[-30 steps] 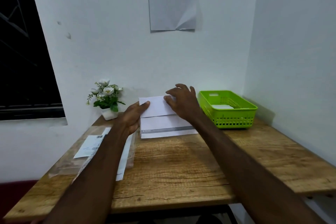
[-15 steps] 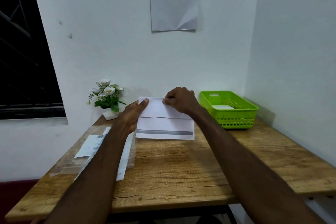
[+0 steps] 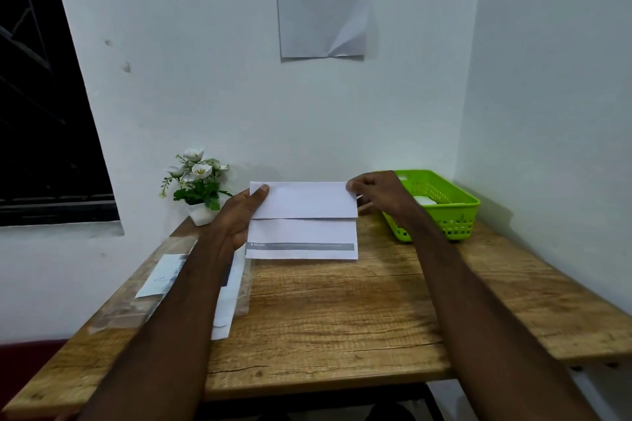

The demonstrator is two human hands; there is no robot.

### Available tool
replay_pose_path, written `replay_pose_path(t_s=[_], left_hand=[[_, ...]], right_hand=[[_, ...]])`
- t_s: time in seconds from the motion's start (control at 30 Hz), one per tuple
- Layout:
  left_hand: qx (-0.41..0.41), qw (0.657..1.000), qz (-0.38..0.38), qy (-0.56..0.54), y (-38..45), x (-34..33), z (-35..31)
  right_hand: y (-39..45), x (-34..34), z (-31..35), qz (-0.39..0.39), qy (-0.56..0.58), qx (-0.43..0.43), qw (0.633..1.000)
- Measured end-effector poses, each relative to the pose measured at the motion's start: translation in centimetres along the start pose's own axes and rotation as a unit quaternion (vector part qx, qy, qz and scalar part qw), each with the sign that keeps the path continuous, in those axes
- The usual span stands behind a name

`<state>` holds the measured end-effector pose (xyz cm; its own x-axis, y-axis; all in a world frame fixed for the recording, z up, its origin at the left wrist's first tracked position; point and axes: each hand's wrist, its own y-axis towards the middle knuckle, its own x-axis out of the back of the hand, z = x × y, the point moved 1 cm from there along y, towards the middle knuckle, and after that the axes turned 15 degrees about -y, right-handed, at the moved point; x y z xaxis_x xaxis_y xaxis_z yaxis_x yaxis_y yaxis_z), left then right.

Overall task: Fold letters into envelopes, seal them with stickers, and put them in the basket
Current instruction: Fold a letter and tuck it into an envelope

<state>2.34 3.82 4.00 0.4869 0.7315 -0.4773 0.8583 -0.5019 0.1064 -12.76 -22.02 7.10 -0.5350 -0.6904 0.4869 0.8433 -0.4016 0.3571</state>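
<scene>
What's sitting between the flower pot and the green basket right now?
In the head view, the folded letter, held at its top corners by the left hand and right hand.

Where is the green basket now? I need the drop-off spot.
In the head view, the green basket sits at the table's far right corner, just beyond the right hand.

Right hand now at the letter's right corner, apparently pinching.
</scene>
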Motion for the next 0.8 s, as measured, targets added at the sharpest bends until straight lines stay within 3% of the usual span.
replay_pose_path(t_s=[0.27, 0.4, 0.53, 0.8], left_hand=[[0.007, 0.999, -0.007, -0.031, -0.2, -0.5, -0.2], [0.049, 0.997, 0.035, -0.039, -0.8, -0.5, -0.7], [0.114, 0.991, 0.068, 0.020, -1.3, -0.2, -0.7], [0.100, 0.994, -0.007, -0.049, -1.2, -0.7, -0.3]], right_hand=[[0.1, -1.1, -0.3, 0.095, 0.075, -0.044, 0.992], [0.1, -1.2, 0.0, 0.061, 0.115, -0.045, 0.990], [0.3, -1.2, -0.1, 0.019, 0.138, -0.054, 0.989], [0.0, -1.0, 0.0, 0.023, 0.152, -0.015, 0.988]])
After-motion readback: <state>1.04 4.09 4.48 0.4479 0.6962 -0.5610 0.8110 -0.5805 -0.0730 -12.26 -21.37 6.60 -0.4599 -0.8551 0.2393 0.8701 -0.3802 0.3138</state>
